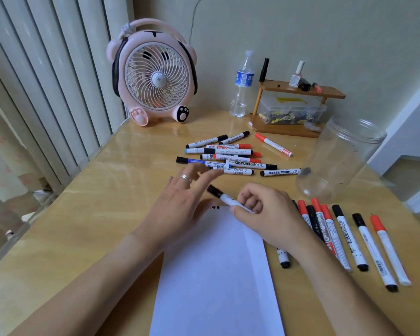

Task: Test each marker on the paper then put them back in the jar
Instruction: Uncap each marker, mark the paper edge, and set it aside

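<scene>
A white sheet of paper point(216, 275) lies on the wooden table in front of me, with a small black mark at its top edge. My right hand point(264, 214) grips a black-capped white marker point(220, 195) over the paper's top edge. My left hand point(180, 204) hovers beside it with fingers spread, holding nothing. A pile of several markers point(228, 156) lies beyond the hands. Another row of several markers point(344, 238) lies to the right of the paper. The clear plastic jar point(337, 156) lies tilted at the right, with nothing visible inside.
A pink fan point(155, 76) stands at the back left. A water bottle point(243, 86) and a small wooden shelf point(294, 110) with a clear box stand at the back. The table's left edge runs along a curtain.
</scene>
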The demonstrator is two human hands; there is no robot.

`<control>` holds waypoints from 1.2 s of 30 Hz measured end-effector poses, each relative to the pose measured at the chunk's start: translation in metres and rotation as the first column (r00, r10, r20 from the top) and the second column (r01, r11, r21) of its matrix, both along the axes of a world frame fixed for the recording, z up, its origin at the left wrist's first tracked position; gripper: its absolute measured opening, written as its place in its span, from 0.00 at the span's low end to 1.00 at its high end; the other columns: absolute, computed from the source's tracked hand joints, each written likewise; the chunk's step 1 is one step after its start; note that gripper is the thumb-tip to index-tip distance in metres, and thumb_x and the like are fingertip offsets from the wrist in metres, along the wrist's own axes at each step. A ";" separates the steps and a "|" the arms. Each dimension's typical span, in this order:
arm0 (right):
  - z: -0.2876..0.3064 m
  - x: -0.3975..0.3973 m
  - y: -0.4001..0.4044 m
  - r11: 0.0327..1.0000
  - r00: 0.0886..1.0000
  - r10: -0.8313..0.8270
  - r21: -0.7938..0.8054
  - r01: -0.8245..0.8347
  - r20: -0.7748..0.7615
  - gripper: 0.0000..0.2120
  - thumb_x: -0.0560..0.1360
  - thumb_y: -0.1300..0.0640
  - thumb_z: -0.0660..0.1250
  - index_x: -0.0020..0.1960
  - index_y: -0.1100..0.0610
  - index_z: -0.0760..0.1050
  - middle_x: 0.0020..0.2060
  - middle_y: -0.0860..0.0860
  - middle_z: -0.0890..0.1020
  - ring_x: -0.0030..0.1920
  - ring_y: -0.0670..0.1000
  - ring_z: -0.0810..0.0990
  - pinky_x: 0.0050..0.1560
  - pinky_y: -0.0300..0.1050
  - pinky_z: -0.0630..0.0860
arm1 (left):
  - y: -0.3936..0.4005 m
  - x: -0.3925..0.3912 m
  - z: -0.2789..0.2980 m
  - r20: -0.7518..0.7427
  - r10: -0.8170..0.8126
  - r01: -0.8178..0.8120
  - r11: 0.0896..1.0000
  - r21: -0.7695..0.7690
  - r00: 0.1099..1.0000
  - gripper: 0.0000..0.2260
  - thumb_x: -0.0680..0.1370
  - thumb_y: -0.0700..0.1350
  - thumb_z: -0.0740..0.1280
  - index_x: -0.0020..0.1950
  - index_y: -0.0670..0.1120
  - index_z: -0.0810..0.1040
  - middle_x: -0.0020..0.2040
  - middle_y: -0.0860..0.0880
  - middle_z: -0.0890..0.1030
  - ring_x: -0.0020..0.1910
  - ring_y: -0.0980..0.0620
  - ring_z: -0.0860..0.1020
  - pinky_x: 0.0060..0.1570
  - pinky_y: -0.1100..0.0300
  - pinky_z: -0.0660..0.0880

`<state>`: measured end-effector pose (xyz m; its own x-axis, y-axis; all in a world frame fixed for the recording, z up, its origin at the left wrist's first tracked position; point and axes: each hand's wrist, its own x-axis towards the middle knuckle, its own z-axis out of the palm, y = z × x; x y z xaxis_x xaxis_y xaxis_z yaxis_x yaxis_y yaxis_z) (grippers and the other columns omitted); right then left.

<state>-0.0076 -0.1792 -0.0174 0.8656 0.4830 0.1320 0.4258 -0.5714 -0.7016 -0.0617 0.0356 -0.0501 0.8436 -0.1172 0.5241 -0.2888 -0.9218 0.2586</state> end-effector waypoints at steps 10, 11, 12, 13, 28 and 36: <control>-0.007 -0.004 0.001 0.889 0.948 -0.274 -0.333 0.314 0.162 0.09 0.80 0.51 0.62 0.53 0.54 0.65 0.46 0.53 0.79 0.48 0.61 0.77 0.40 0.52 0.74 | -0.016 -0.038 -0.008 -0.389 -0.426 0.461 0.887 -0.003 0.817 0.24 0.79 0.69 0.63 0.73 0.64 0.68 0.76 0.61 0.63 0.76 0.61 0.56 0.76 0.52 0.54; -0.007 -0.005 0.003 0.874 0.938 -0.288 -0.348 0.339 0.191 0.08 0.80 0.52 0.62 0.53 0.54 0.66 0.49 0.54 0.79 0.49 0.61 0.78 0.40 0.51 0.73 | -0.015 -0.038 -0.009 -0.388 -0.421 0.457 0.889 0.002 0.820 0.24 0.79 0.70 0.62 0.73 0.65 0.67 0.76 0.62 0.62 0.77 0.63 0.55 0.76 0.52 0.52; -0.008 -0.006 0.004 0.855 0.929 -0.300 -0.371 0.363 0.217 0.08 0.80 0.52 0.62 0.54 0.55 0.66 0.51 0.54 0.79 0.51 0.61 0.79 0.40 0.50 0.72 | -0.014 -0.037 -0.009 -0.388 -0.416 0.452 0.892 0.001 0.822 0.24 0.79 0.70 0.62 0.73 0.66 0.67 0.76 0.63 0.61 0.77 0.63 0.54 0.76 0.52 0.51; -0.008 -0.007 0.004 0.835 0.920 -0.312 -0.394 0.385 0.237 0.09 0.80 0.52 0.62 0.55 0.55 0.66 0.53 0.54 0.79 0.52 0.61 0.79 0.40 0.49 0.70 | -0.013 -0.037 -0.009 -0.391 -0.410 0.445 0.896 -0.002 0.824 0.24 0.79 0.69 0.62 0.73 0.66 0.66 0.76 0.63 0.61 0.77 0.64 0.54 0.76 0.52 0.50; -0.001 -0.012 -0.002 0.710 0.913 -0.346 -0.576 0.407 0.219 0.15 0.82 0.53 0.61 0.66 0.57 0.69 0.55 0.53 0.81 0.54 0.57 0.81 0.42 0.47 0.71 | -0.008 -0.029 -0.008 -0.430 -0.365 0.390 0.920 -0.032 0.826 0.23 0.79 0.66 0.63 0.74 0.65 0.65 0.78 0.65 0.58 0.77 0.66 0.51 0.78 0.52 0.49; -0.003 0.035 0.019 0.898 0.915 -0.211 -0.300 0.320 0.344 0.05 0.81 0.58 0.61 0.54 0.54 0.74 0.51 0.49 0.77 0.48 0.56 0.78 0.40 0.47 0.69 | -0.009 -0.032 -0.005 -0.420 -0.400 0.427 0.904 -0.032 0.815 0.23 0.80 0.62 0.65 0.74 0.63 0.66 0.78 0.62 0.60 0.78 0.64 0.52 0.78 0.53 0.48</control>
